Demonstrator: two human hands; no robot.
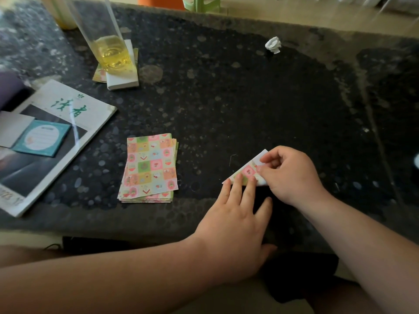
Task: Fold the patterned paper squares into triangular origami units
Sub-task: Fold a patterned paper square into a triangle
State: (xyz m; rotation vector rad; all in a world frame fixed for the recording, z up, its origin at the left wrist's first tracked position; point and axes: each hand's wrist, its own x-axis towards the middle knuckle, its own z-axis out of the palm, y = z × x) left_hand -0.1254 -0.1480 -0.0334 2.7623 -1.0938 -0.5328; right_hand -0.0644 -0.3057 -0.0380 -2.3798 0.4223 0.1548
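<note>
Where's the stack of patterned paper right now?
In the head view, the stack of patterned paper lies left of centre on the dark table, between the magazine and the left hand.

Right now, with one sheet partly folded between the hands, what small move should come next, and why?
Probably lay the pinched flap down and run a finger along its crease. The left hand, fingers straight, pins the lower edge of the folded paper to the table, while the right hand pinches its upper right corner, white underside showing, so the fold looks unfinished.
</note>
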